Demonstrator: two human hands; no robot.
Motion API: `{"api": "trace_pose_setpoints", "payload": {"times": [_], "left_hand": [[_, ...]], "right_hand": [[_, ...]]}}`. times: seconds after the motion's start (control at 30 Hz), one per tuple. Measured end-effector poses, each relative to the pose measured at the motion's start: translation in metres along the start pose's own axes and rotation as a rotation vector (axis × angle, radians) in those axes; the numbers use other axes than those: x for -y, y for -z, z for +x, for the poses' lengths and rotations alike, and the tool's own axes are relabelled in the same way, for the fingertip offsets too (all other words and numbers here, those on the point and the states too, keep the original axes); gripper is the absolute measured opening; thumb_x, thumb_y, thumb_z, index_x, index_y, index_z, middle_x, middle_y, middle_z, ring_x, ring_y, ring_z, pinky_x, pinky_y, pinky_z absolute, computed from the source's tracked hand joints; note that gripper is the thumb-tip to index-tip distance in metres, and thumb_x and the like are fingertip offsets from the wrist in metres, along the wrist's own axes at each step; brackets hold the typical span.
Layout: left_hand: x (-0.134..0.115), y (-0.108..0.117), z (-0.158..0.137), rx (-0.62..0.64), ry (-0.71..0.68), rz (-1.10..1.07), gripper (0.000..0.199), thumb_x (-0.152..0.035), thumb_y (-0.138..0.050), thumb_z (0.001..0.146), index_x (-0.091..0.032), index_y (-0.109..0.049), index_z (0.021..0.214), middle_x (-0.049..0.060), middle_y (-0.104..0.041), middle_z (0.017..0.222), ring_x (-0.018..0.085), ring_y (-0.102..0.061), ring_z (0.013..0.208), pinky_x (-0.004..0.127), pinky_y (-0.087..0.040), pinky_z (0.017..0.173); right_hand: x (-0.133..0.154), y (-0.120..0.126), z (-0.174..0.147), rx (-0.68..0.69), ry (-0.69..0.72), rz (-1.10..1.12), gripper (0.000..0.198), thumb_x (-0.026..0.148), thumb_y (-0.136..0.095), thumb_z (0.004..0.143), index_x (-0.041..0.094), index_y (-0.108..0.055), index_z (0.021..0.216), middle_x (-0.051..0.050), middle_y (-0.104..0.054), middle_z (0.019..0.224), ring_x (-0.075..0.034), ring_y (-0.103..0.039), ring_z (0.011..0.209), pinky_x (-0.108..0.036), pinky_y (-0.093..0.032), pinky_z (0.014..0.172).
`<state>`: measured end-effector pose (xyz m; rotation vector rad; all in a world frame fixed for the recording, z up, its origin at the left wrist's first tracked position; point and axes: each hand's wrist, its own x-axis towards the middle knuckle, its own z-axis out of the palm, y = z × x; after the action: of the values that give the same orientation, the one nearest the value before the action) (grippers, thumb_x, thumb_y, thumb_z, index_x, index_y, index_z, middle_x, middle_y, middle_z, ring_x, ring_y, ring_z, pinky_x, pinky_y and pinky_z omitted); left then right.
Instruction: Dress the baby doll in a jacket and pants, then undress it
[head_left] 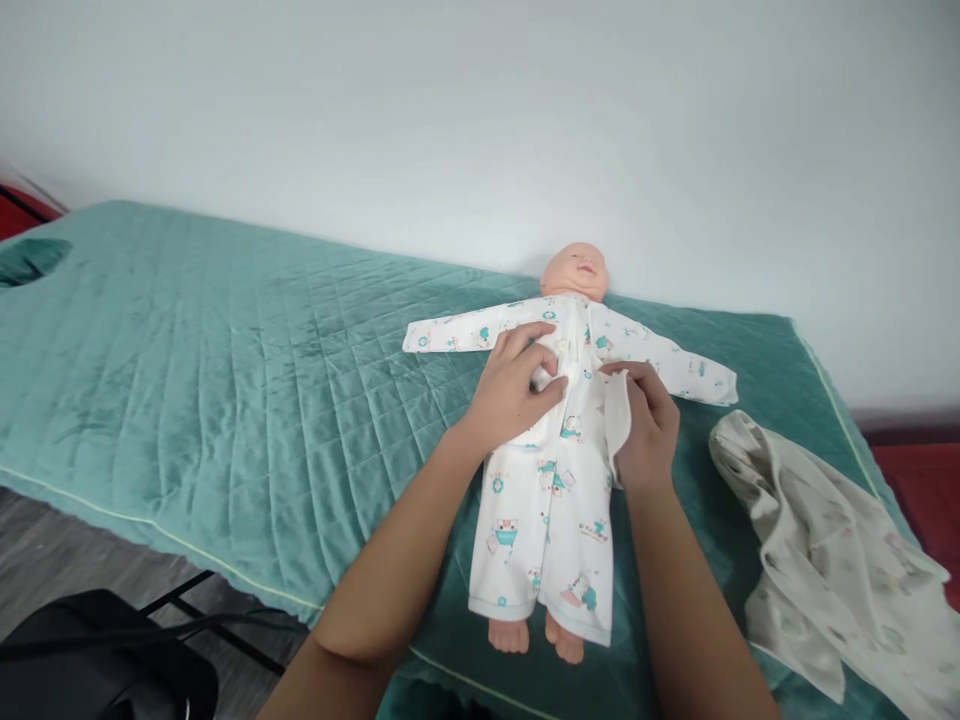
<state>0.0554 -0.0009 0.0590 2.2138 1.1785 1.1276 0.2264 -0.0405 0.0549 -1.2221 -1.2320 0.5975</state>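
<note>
A baby doll [576,270] lies on its back, arms spread, wearing a white printed long-sleeved baby shirt [480,330] and matching trousers [562,530]. Its bare feet [510,635] stick out at the near end. My left hand [517,390] rests on the doll's chest, fingers curled, with thumb and forefinger close together on the shirt front. At the doll's side, my right hand [649,425] pinches a lifted flap of the shirt, whose plain inner face is turned outward. My fingers partly cover the shirt's middle.
A green quilted cover [262,370] spreads over the bed beneath the doll, against a white wall [375,120]. To the right lies a crumpled pale printed cloth [832,560]. A black object [105,660] stands below the bed's near left edge.
</note>
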Motion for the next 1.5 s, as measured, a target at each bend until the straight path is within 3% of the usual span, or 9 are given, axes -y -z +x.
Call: {"api": "trace_pose_setpoints", "payload": {"times": [0.17,0.37,0.73,0.87,0.97,1.13,1.2,1.3,1.5], "left_hand": [[0.001,-0.001,0.0,-0.047,0.02,-0.046,0.013,-0.016,-0.064,0.084,-0.022,-0.053,0.083,0.007,-0.057,0.138,0.026,-0.049,0.133,0.05,-0.037,0.115],[0.005,-0.004,0.0,-0.111,0.028,-0.118,0.01,-0.018,-0.063,0.087,-0.023,-0.054,0.089,0.007,-0.06,0.134,0.022,-0.052,0.13,0.045,-0.04,0.113],[0.005,-0.006,0.0,-0.112,0.035,-0.124,0.009,-0.017,-0.062,0.086,-0.022,-0.054,0.085,0.008,-0.059,0.136,0.023,-0.051,0.132,0.044,-0.037,0.114],[0.011,-0.005,0.003,-0.339,0.244,-0.379,0.007,-0.019,-0.059,0.087,-0.021,-0.054,0.084,0.003,-0.067,0.101,0.016,-0.063,0.098,0.032,-0.049,0.09],[0.027,0.008,0.006,-0.593,0.537,-0.577,0.008,-0.024,-0.064,0.083,-0.022,-0.056,0.086,-0.005,-0.052,0.07,0.01,-0.05,0.061,0.023,-0.041,0.059],[0.071,0.036,0.005,-0.877,0.712,-0.529,0.013,-0.021,-0.062,0.08,-0.02,-0.059,0.092,-0.004,-0.055,0.074,0.01,-0.051,0.061,0.023,-0.04,0.058],[0.081,0.037,0.004,-0.825,0.672,-0.239,0.012,-0.019,-0.059,0.083,-0.02,-0.06,0.095,-0.001,-0.061,0.08,0.014,-0.059,0.073,0.028,-0.048,0.072],[0.082,0.028,0.005,-0.561,0.422,0.222,0.021,-0.02,-0.057,0.088,-0.019,-0.064,0.107,0.008,-0.07,0.108,0.024,-0.06,0.11,0.041,-0.044,0.104],[0.068,0.004,0.014,-0.131,0.149,0.48,0.034,-0.032,-0.045,0.1,-0.028,-0.064,0.129,0.004,-0.057,0.147,0.025,-0.04,0.144,0.05,-0.027,0.123]], "right_hand": [[-0.005,0.002,0.0,-0.008,-0.049,-0.008,0.034,0.05,-0.05,0.097,0.021,-0.066,0.086,-0.001,-0.063,0.086,-0.018,-0.056,0.081,-0.031,-0.042,0.074],[-0.014,0.0,0.003,-0.018,-0.103,-0.025,0.016,0.03,-0.073,0.079,0.022,-0.062,0.088,0.004,-0.051,0.076,-0.012,-0.043,0.065,-0.027,-0.037,0.064],[-0.023,-0.002,0.005,-0.151,-0.193,0.252,0.022,0.027,-0.072,0.076,0.021,-0.062,0.095,0.001,-0.056,0.089,-0.014,-0.053,0.079,-0.028,-0.042,0.072],[-0.022,0.001,0.009,-0.094,-0.183,0.092,0.024,0.033,-0.075,0.075,0.02,-0.063,0.091,0.002,-0.055,0.081,-0.012,-0.049,0.072,-0.026,-0.04,0.066],[-0.03,0.02,0.02,-0.12,-0.191,-0.018,0.023,0.034,-0.075,0.074,0.018,-0.063,0.085,0.005,-0.052,0.072,-0.01,-0.045,0.063,-0.024,-0.037,0.06],[-0.051,0.075,0.044,-0.64,-0.128,-0.194,0.015,0.028,-0.07,0.072,0.018,-0.063,0.081,0.002,-0.059,0.077,-0.013,-0.055,0.071,-0.03,-0.047,0.073],[-0.055,0.086,0.047,-0.691,-0.137,-0.317,0.013,0.025,-0.066,0.072,0.018,-0.064,0.083,-0.001,-0.061,0.081,-0.016,-0.058,0.075,-0.033,-0.049,0.076],[-0.06,0.076,0.041,-0.458,-0.069,-0.478,0.028,0.031,-0.064,0.076,0.018,-0.067,0.1,-0.007,-0.065,0.102,-0.022,-0.062,0.095,-0.037,-0.052,0.085],[-0.073,0.035,0.039,-0.037,0.172,-0.753,0.046,0.037,-0.052,0.09,0.018,-0.058,0.131,-0.018,-0.052,0.144,-0.031,-0.044,0.137,-0.055,-0.035,0.114]]}}
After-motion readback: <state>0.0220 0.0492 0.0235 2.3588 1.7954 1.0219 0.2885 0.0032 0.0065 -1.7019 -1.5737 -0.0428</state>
